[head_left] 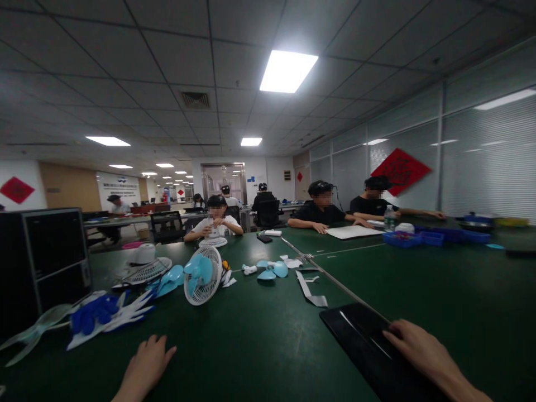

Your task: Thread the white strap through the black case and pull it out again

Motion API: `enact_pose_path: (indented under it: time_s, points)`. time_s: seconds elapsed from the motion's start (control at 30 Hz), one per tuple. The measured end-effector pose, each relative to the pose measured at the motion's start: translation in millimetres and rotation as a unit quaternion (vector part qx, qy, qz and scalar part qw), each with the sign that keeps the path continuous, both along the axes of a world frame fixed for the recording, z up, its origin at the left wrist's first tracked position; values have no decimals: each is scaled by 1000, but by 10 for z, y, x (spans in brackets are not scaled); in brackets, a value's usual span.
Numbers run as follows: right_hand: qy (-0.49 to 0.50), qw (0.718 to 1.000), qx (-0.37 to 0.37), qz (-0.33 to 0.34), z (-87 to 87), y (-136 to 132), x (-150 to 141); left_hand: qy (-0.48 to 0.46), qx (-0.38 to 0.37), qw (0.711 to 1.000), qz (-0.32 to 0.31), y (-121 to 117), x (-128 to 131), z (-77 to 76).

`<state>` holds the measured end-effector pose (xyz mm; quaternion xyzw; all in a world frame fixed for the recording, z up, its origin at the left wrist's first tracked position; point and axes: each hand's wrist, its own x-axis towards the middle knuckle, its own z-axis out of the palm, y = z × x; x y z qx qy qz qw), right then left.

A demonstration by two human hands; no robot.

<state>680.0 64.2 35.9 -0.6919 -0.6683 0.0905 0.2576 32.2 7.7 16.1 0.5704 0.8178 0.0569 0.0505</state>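
My left hand (pixel 148 360) rests palm down on the green tabletop (pixel 268 357), thumb held apart and fingers loosely extended, with nothing in it. At the lower right, my right hand (pixel 421 346) is at the right edge of a flat black panel (pixel 355 335) with a glossy streak. Its thumb lies over the panel and its fingers are curled by the edge, partly hidden. Ahead of my left hand lie blue-and-white gloves (pixel 100 315). Farther on, a white fan grille with a light-blue fan blade (pixel 199 271) stands tilted on the table.
A black computer case (pixel 62 251) stands at the left, near a clear fan blade (pixel 33 335). More blue blades (pixel 272 269) and a grey strip (pixel 310 290) lie mid-table. People sit across, one at a white board (pixel 352 231). Blue trays (pixel 402 239) and a bottle (pixel 389 218) stand right.
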Motion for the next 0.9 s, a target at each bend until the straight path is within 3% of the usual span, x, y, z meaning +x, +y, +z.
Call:
enact_pose_path:
  time_s: [0.13, 0.27, 0.43, 0.53, 0.77, 0.9]
  points:
    - [39, 999, 16, 16, -110, 18, 217, 6, -3, 1000, 3, -16, 45, 18]
    - [80, 993, 22, 89, 50, 42, -1, 25, 23, 999, -8, -62, 93, 40]
    - [74, 967, 9, 245, 380, 27, -910, 16, 37, 999, -16, -96, 81, 36]
    - [44, 944, 14, 325, 469, -5, -1539, 7, 35, 999, -11, -95, 66, 34]
    - [-43, 897, 5, 439, 383, -56, -2624, -7, 54, 999, -4, -79, 171, 115]
    - [-67, 879, 17, 473, 296, -21, -2967, -91, 109, 987, -72, -101, 379, 214]
